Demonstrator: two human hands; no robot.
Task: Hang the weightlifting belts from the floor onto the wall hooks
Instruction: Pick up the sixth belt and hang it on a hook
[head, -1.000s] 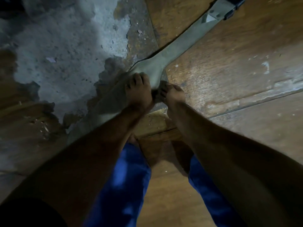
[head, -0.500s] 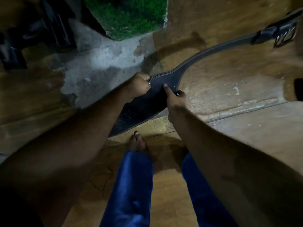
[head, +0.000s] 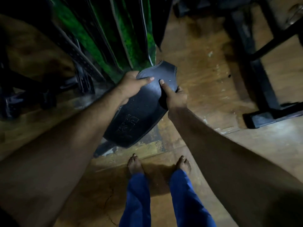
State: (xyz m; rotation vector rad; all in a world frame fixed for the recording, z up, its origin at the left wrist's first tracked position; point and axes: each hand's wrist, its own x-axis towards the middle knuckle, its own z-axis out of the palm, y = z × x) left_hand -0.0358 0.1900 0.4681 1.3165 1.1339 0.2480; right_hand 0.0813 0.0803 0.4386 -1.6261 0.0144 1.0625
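A wide black leather weightlifting belt (head: 139, 112) with embossed lettering is held up off the floor in front of me. My left hand (head: 131, 84) grips its left edge, thumb lying across the top face. My right hand (head: 173, 95) grips the right edge, thumb pressed on the face and fingers curled underneath. The belt's lower end hangs toward the floor near my feet. Its buckle end is hidden. No wall hook is visible.
Several dark belts or straps (head: 124, 30) hang against a green wall panel (head: 105, 46) straight ahead. A black metal equipment frame (head: 262, 82) stands on the wooden floor at right. Dark gear (head: 24, 95) lies at left. My bare feet (head: 136, 164) stand below.
The belt has come up from the floor as I rose, and my view lifted from the concrete patch to the hanging belts. Both hands kept their hold on it.
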